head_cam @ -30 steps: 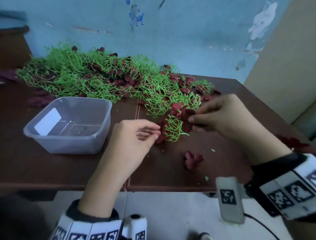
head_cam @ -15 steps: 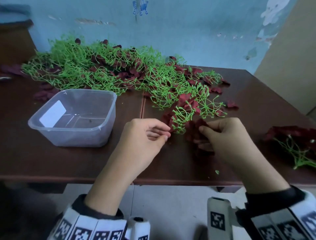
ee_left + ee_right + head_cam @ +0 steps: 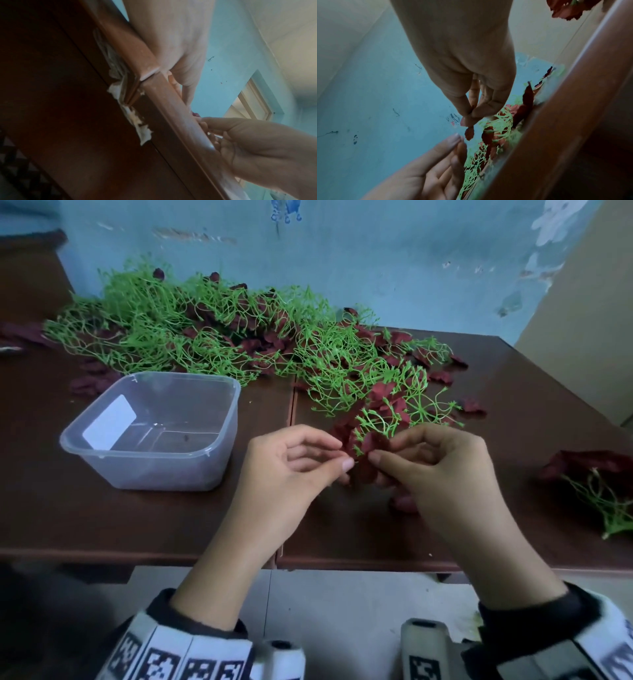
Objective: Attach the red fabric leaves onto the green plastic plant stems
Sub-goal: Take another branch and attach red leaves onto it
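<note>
Red fabric leaf (image 3: pixel 375 444): centre of the head view, pinched at its lower edge between thumb and forefinger of the right hand (image 3: pixel 442 474); the right wrist view shows the same pinch closed on a small leaf (image 3: pixel 469 133) hanging below the fingertips.

Green plastic stem (image 3: pixel 376 419): one sprig at centre, just above both hands, its tips touching the held leaf and running back into the pile.

Left hand (image 3: pixel 291 470): centre, fingers curled, thumb and forefinger drawn together next to the leaf. Whether they grip a stem tip cannot be told; in the right wrist view this hand (image 3: pixel 426 169), lower left, looks relaxed, with the fingers fairly straight.

Step in hand, as judged: one leaf is being brought to a stem tip, not yet seated. Next move likely calls for steadying the tip with the left hand and pressing the leaf's hole over it.

Stock: tangled pile of stems and leaves (image 3: pixel 205 337) across the upper left and centre of the surface (image 3: pixel 171 525); a clear plastic tub (image 3: pixel 154 429) at left; a further bunch (image 3: pixel 603 487) at right edge, partly cut off.

Hidden or unclear: the leaf's hole and the stem tip lie behind the fingertips. Left wrist view shows mainly the underside and edge of the surface, hands blurred.
</note>
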A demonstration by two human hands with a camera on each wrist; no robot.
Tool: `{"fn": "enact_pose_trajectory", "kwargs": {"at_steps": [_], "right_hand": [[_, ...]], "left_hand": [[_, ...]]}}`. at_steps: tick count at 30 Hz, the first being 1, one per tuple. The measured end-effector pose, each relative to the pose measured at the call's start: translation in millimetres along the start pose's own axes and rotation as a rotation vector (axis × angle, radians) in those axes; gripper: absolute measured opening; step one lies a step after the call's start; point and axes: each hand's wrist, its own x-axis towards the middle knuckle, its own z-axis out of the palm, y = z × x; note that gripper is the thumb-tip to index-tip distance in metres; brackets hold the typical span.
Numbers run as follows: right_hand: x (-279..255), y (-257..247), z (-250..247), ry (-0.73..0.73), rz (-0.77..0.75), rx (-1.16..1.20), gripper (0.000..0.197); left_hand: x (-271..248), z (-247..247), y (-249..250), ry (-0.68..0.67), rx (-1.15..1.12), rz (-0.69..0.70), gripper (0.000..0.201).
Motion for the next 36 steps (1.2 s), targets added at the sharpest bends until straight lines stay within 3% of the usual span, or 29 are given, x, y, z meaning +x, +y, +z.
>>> {"fn": "enact_pose_trajectory", "kwargs": {"at_steps": [3,7,17,25,33,36], "right_hand": [[-4,-3,7,-0.057,0.05,0.155,0.011],[-7,2,13,-0.101,0.085,0.232,0.005],[-7,6,10,-0.15,0.224,0.441,0.009],[-7,9,7,-0.162,0.173,0.451,0.004],[-8,8,9,-0.163,0.139,0.454,0.016],[-8,10,8,-0.162,0.109,0.429,0.02]], "left_hand": [[-1,2,0,-0.002,-0.041,0.075,0.011],[-3,4,-3,-0.046,0.08,0.186,0.009],[-1,5,-15,-0.017,0.212,0.261,0.012],[-1,11,-13,-0.05,0.335,0.359,0.005],[0,9,-11,-0.032,0.427,0.448,0.001],[-1,8,-9,-0.094,0.437,0.373,0.004]]}}
